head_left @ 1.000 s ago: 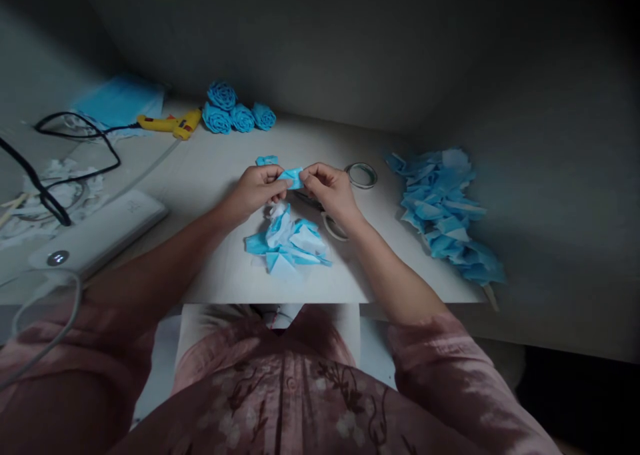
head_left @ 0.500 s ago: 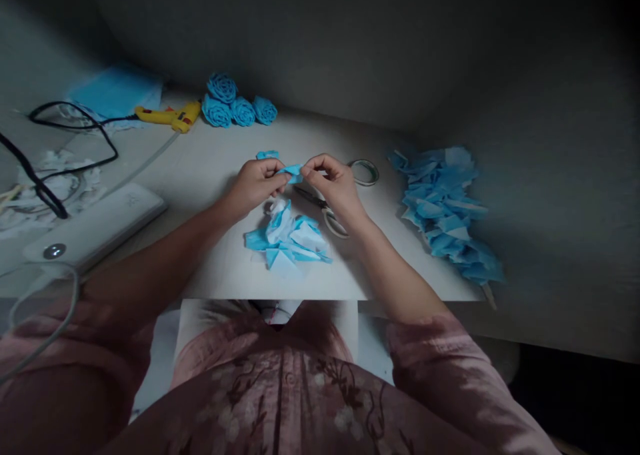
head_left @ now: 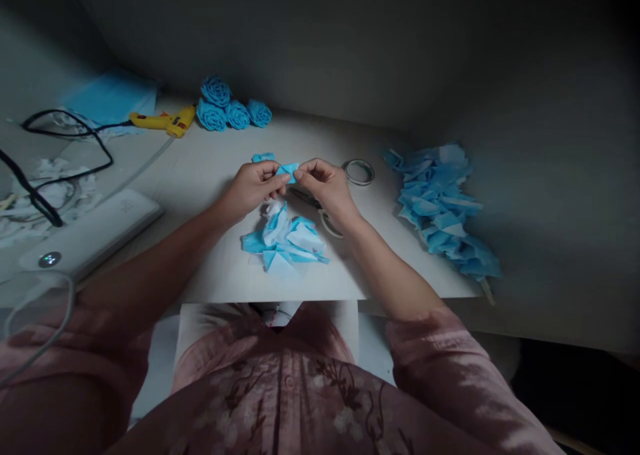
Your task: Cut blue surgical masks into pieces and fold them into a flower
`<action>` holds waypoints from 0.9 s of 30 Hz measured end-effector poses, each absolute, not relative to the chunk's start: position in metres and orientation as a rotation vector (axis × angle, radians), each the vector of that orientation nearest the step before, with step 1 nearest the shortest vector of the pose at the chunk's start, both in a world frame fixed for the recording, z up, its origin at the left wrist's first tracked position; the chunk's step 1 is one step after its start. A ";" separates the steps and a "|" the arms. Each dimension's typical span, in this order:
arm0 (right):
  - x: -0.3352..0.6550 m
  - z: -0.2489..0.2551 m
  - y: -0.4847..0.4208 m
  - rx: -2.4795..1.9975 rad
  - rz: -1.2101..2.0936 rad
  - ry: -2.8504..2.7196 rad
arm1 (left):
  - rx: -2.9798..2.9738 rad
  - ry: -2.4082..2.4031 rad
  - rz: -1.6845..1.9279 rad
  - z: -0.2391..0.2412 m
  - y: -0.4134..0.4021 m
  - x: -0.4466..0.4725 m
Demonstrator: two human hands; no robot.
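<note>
Blue folded scrap (head_left: 287,173) held btwn L hand (head_left: 254,185) & R hand (head_left: 327,184), both grips pinched closed on it, prob. to secure its crease; scissors (head_left: 311,202) nearby.

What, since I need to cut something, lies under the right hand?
Scissors on the table: dark blades and part of a pale handle show beside the right hand. Hand and wrist cover the rest.

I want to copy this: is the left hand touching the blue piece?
Touching. The head view shows the left hand pinching the blue piece at its left end, no gap between them.
</note>
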State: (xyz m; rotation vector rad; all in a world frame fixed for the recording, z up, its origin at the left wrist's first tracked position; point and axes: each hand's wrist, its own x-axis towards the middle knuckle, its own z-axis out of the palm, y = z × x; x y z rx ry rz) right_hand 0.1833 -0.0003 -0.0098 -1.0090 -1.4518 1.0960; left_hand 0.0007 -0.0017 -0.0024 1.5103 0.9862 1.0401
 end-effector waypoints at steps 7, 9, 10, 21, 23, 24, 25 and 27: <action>0.184 -0.012 0.001 -1.031 1.022 -1.503 | 1.443 0.982 1.060 -0.003 -0.001 0.001; 0.183 -0.013 0.001 -1.019 1.004 -1.525 | 1.428 1.000 1.067 -0.003 0.000 0.001; 0.183 -0.013 0.001 -1.005 1.003 -1.535 | 1.425 1.009 1.066 -0.003 0.000 0.001; 0.191 -0.016 0.007 -0.922 1.026 -1.538 | 1.383 1.015 1.099 -0.003 0.002 0.001; 0.191 -0.019 0.008 -0.912 1.019 -1.587 | 1.386 1.021 1.099 -0.002 0.001 0.001; 0.190 -0.020 0.008 -0.903 1.013 -1.604 | 1.387 1.024 1.097 -0.002 0.000 0.001; 0.190 -0.021 0.008 -0.896 1.006 -1.616 | 1.388 1.026 1.097 -0.001 0.000 0.001; 0.190 -0.024 0.010 -0.892 0.988 -1.631 | 1.388 1.028 1.096 -0.001 0.000 0.001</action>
